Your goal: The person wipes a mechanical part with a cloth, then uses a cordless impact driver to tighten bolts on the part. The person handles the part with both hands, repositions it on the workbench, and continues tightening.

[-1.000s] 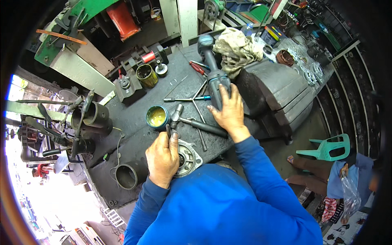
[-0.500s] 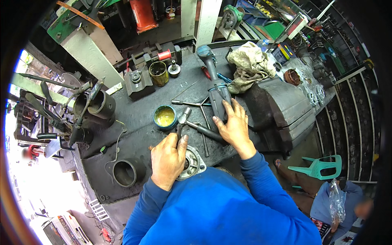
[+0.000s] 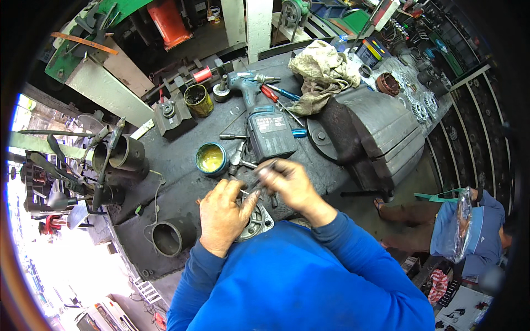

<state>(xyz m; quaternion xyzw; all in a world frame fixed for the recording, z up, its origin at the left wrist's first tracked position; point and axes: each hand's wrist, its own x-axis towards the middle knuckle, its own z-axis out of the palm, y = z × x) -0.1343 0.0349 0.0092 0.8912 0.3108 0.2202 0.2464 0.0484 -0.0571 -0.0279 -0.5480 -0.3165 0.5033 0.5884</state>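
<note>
My left hand point(image 3: 223, 215) is closed over a round metal housing point(image 3: 259, 223) with bolt holes, pressed up against my front. A short dark rod point(image 3: 234, 177) shows at its fingertips; the rest is hidden. Close to it, my right hand point(image 3: 292, 186) has its fingers curled round the dark handle of a hammer point(image 3: 237, 153), slightly smeared by motion. The hammer's steel head points away from me, beside a blue-rimmed tin of yellow grease point(image 3: 212, 159). Just beyond lies a teal and grey cordless power tool point(image 3: 270, 132), its battery end toward me.
A large dark casing point(image 3: 381, 132) and a crumpled rag point(image 3: 326, 74) occupy the bench's right. Screwdrivers point(image 3: 269, 93) lie near the rag. A metal cylinder point(image 3: 170, 238) sits at the near left, a yellow can point(image 3: 198, 100) farther back. Another person point(image 3: 464, 231) is at the right.
My right hand has left the power tool and come back to the hammer handle near my left hand. The power tool now lies turned, farther left. The view has shifted.
</note>
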